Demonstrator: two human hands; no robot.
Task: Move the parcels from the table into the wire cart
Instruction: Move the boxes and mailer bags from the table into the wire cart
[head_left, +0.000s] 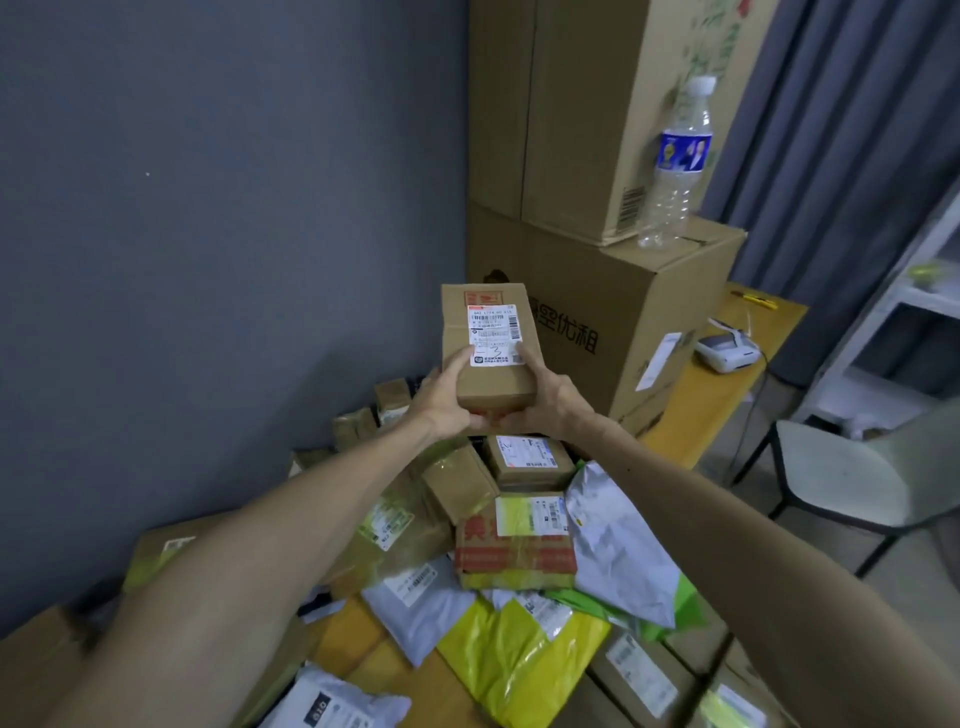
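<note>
Currently held: one small cardboard box (488, 358), shipping label (496, 335) facing me, raised clear above the heap of parcels (514, 540) on the tabletop (698, 408). My left hand (441, 400) and right hand (550, 402) both clasp its lower end. Judged light and stiff, tape-slick; best gripped across opposite walls. The soft poly mailers (618, 545) below would want an edge pinch. Wire cart not in view.

One wide head view looks forward and down over the table (701, 400) and its parcels (514, 545), facing the far wall (208, 208), close above the near parcels
</note>
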